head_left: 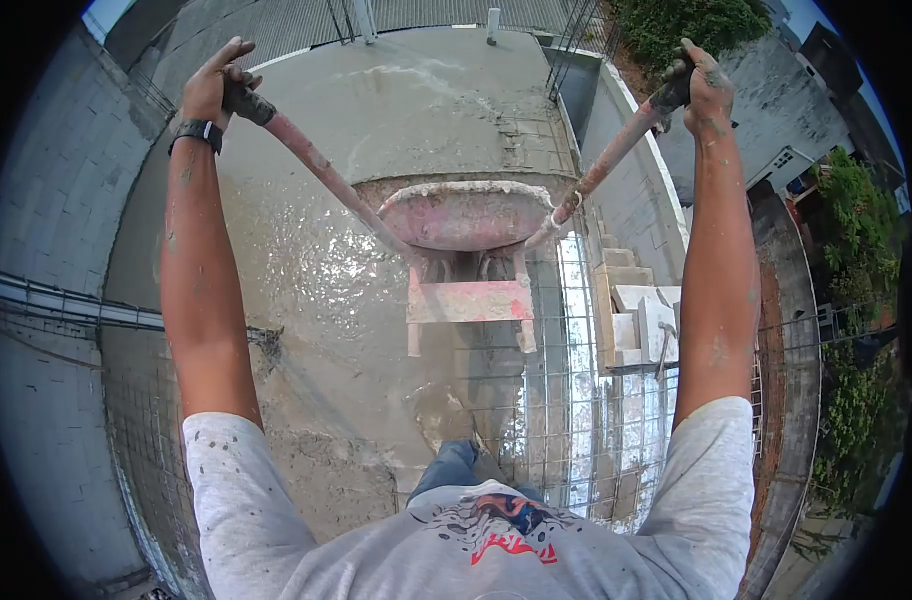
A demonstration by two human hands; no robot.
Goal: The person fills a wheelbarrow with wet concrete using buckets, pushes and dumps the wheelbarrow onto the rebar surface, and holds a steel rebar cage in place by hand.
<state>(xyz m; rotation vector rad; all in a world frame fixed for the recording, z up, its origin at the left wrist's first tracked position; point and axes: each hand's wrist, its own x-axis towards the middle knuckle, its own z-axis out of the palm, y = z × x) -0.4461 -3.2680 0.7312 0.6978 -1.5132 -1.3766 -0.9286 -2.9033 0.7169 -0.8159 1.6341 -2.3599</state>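
Note:
A pinkish, cement-caked wheelbarrow (466, 215) is tilted steeply forward ahead of me, its legs and crossbar facing my body. With both arms raised and stretched out, my left hand (219, 85) is closed round the dark grip of its left handle, a finger or thumb sticking out. My right hand (704, 88) holds the right handle's grip in the same way, at about equal height. Mud or cement smears both hands and forearms. Wet concrete (326, 250) spreads below and beyond the wheelbarrow; the inside of the tub is hidden from me.
Steel mesh (546, 400) lies exposed at right of my feet. Stacked blocks (631, 300) and a hammer (666, 345) sit beside the low right wall (636, 180). A block wall (56, 200) rises at left, with a rebar bundle (126, 315) reaching out. Upright rebar (571, 50) stands far right.

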